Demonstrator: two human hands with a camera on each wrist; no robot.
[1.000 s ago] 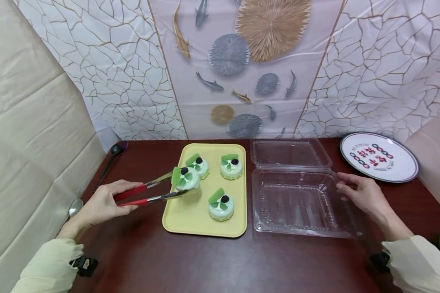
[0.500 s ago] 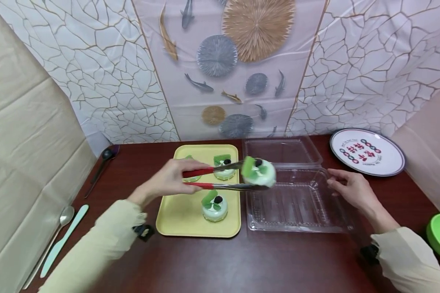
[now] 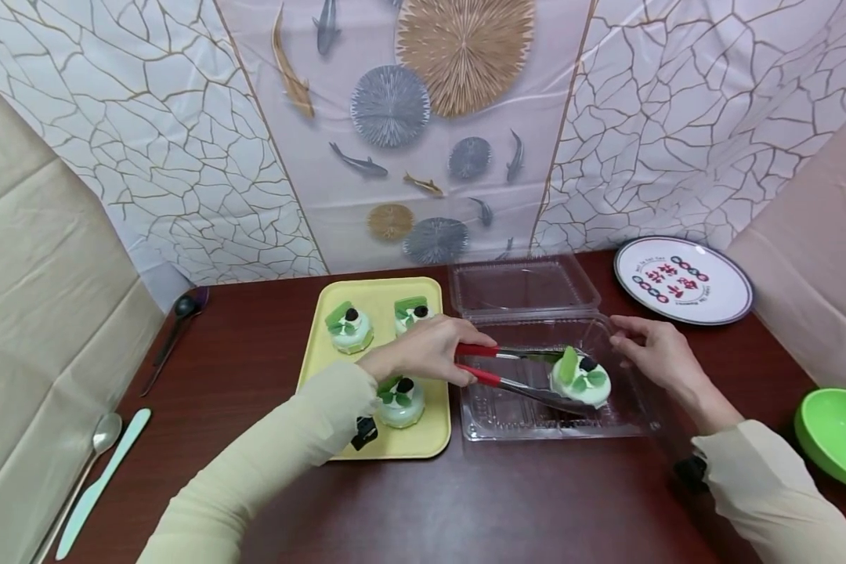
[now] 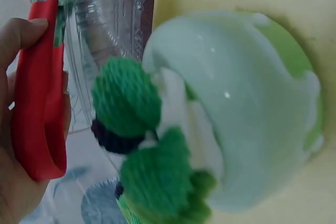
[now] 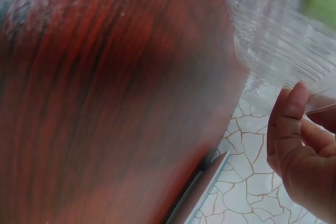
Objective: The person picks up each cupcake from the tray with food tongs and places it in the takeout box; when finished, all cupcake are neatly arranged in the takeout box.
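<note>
My left hand [image 3: 426,348] grips red-handled metal tongs [image 3: 489,376]. Between the tongs' tips is a pale green cake [image 3: 580,385] topped with a dark berry and green leaves, over the right part of a clear plastic box [image 3: 489,427]; whether it touches the bottom I cannot tell. At the box's right rim, my right hand [image 3: 656,356] pinches the edge, as the right wrist view shows with fingertips on the clear plastic [image 5: 286,51]. On a yellow tray [image 3: 433,435] sit three similar cakes, one of them a large cake [image 4: 252,114] close up in the left wrist view.
The box's lid [image 3: 525,286] lies folded back behind it. A white patterned plate [image 3: 684,280] stands back right, and a green bowl [image 3: 842,439] at the right edge. Leftward lie a spoon [image 3: 106,431], a pale green knife [image 3: 106,482] and a black utensil [image 3: 176,321].
My left hand has carried the cake in the tongs rightward from the yellow tray to the clear box. My right hand stays at the box's rim. The head view has shifted right.
</note>
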